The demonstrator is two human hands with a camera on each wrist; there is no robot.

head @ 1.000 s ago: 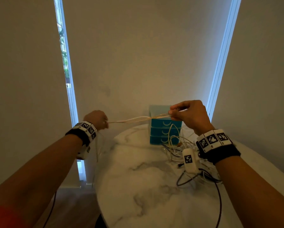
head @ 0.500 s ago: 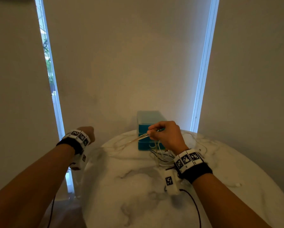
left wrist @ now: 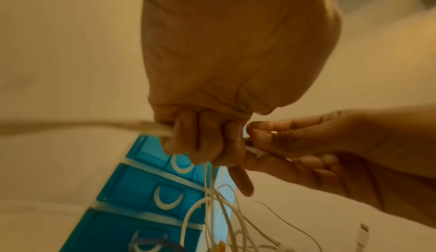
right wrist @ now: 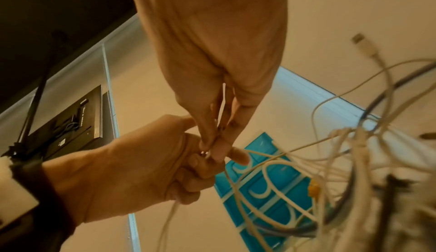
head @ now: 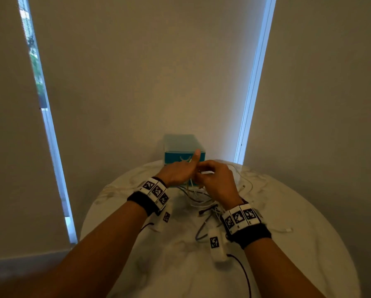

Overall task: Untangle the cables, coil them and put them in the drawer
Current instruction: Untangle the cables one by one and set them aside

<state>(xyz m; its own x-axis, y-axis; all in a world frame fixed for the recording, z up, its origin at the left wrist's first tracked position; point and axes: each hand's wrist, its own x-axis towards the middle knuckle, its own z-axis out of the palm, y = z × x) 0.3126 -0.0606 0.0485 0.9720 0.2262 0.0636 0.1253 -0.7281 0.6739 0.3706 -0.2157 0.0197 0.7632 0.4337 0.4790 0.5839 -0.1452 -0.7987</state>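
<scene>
Pale blinds hang behind our round marble tabletop (head: 163,272), with strips of daylight at either side; at its far edge stands the teal drawer unit (head: 176,157), its drawers all closed in the wrist views; our left hand (head: 177,172) is raised just in front of that unit, fingers curled around a white cable (left wrist: 151,128) while the thumb sticks up; our right hand (head: 217,181) meets it fingertip to fingertip, thumb and fingers pinching the same white cable where it leaves the left fist; from the two hands thin strands drop into the tangle of cables (head: 198,197), white ones mixed with a few dark ones, lying on the tabletop between our wrists and the drawer unit; one white plug (head: 288,229) lies apart to the right of our right wrist.
</scene>
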